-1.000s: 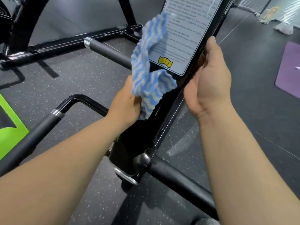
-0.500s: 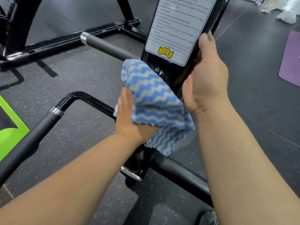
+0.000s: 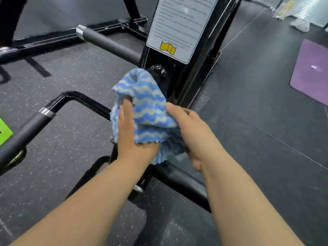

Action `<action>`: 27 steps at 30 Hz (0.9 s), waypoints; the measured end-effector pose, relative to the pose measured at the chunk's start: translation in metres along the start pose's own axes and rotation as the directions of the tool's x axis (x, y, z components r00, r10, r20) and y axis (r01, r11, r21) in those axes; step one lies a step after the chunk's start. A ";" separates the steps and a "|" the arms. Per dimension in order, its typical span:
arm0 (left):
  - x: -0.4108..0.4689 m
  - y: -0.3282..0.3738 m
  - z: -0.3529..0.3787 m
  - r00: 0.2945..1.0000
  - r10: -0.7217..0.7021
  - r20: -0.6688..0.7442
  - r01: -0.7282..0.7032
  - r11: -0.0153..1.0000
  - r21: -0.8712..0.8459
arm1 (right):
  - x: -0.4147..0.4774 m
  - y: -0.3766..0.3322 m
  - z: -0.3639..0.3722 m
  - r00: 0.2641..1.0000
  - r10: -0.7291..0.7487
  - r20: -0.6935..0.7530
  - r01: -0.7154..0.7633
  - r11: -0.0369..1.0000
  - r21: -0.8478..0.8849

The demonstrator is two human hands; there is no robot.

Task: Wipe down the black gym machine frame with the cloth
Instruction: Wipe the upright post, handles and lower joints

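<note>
Both hands on the cloth (image 3: 149,110). Left hand (image 3: 130,134) grips it from the left, fingers tucked under a fold; right hand (image 3: 192,128) pinches its right edge. Blue-and-white wavy cloth is bunched against the black frame upright (image 3: 188,80), just below a round black knob (image 3: 157,71) and the white instruction label (image 3: 179,25). 2 padded bars (image 3: 110,44) stick out left over the speckled floor (image 3: 71,71). Purple mat (image 3: 312,71) far right.

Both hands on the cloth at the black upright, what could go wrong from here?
1. The cloth is bunched between the left hand and right hand, so little may touch the frame.
2. It could snag on the black knob just above.
</note>
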State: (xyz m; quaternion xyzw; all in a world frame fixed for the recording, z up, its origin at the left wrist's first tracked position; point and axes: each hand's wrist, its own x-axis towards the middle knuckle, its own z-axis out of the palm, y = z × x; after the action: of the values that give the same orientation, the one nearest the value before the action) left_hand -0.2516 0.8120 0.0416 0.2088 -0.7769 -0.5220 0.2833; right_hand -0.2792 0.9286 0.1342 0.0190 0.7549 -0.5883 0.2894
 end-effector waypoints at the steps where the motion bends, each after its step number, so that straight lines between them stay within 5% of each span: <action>1: 0.001 0.003 0.004 0.994 0.110 0.011 -0.110 0.994 0.006 | 0.000 0.014 0.002 0.995 0.057 0.084 -0.059 0.998 0.024; 3: -0.005 0.022 0.000 0.950 0.288 0.121 -0.293 0.956 0.028 | 0.003 0.026 0.001 0.985 0.101 0.139 -0.120 0.983 0.140; 6: -0.009 0.041 -0.011 0.820 0.526 0.227 -0.570 0.789 0.229 | 0.011 0.020 -0.003 0.999 -0.001 -0.054 0.016 0.959 0.283; 9: -0.010 0.064 -0.027 0.810 0.562 0.166 -0.586 0.772 0.246 | 0.012 -0.013 -0.019 0.926 -0.137 -0.353 0.282 0.872 0.400; 12: 0.005 0.089 -0.032 0.867 0.493 0.078 -0.494 0.826 0.270 | 0.020 -0.084 -0.023 0.754 -0.362 -0.548 0.555 0.798 0.236; 15: 0.037 0.115 -0.030 0.923 0.366 0.117 -0.384 0.872 0.303 | 0.022 -0.143 -0.009 0.684 -0.521 -0.510 0.624 0.780 0.040; 19: 0.041 0.104 -0.033 0.948 0.228 0.223 -0.310 0.823 0.477 | 0.008 -0.084 0.019 0.784 -0.542 -0.302 0.565 0.825 -0.016; 22: 0.009 0.077 -0.038 0.892 0.322 0.318 -0.451 0.693 0.563 | 0.003 -0.033 0.030 0.834 -0.525 -0.168 0.531 0.847 -0.013; 27: 0.028 0.098 -0.034 0.911 0.385 0.149 -0.412 0.842 0.349 | 0.032 -0.107 0.000 0.709 -0.587 -0.392 0.649 0.760 0.036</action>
State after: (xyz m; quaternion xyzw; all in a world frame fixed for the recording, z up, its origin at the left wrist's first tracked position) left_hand -0.2529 0.8067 0.1492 0.0736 -0.8977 -0.3019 0.3123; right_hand -0.3451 0.8861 0.2131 -0.1043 0.7033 -0.6998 -0.0697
